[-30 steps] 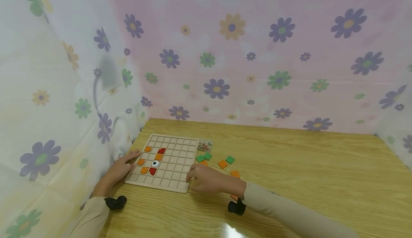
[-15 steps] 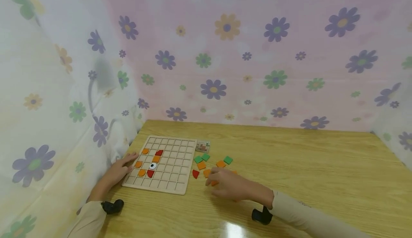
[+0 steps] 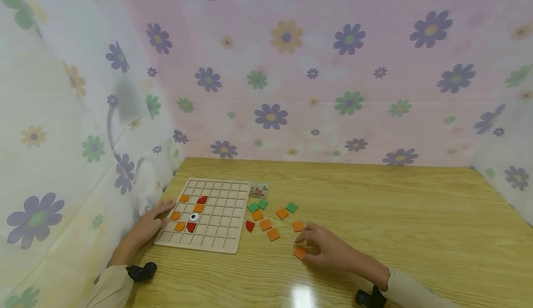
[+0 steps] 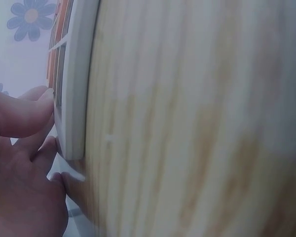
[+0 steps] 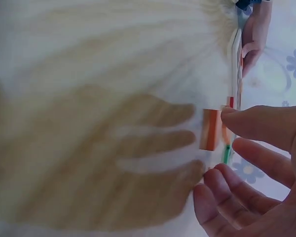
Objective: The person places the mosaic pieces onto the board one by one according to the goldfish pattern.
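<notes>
Still resting on the board's near-left edge with thumb and fingers apart, the left hand has the gridded board at its fingertips, a white eye piece lying to their right. Beyond it, well left of the other fingers, sit a loose red wedge and several orange tiles, uncovered since the right hand shifted rightward from the board's right edge a second ago. Its fingers are now parted around a nearer orange square on the surface, though I cannot tell whether the thumb touches it.
</notes>
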